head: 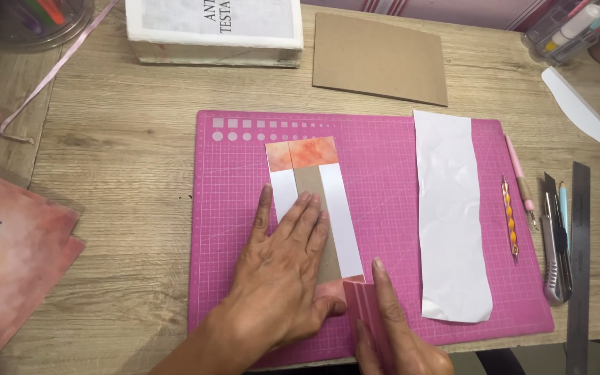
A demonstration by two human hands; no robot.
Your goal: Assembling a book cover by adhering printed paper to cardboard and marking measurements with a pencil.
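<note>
Pink cutting mat (397,229), left hand (282,274) flat on paper strip (314,201), tub (32,21) perhaps holding pens

The left hand (282,278) lies flat over the lower part of a paper strip (314,201), hiding it. The right hand (394,326) is cut off by the bottom edge. A white box (213,31) and a plastic tub (29,21) are cropped by the top edge, pink printed sheets (8,257) by the left edge.
</note>
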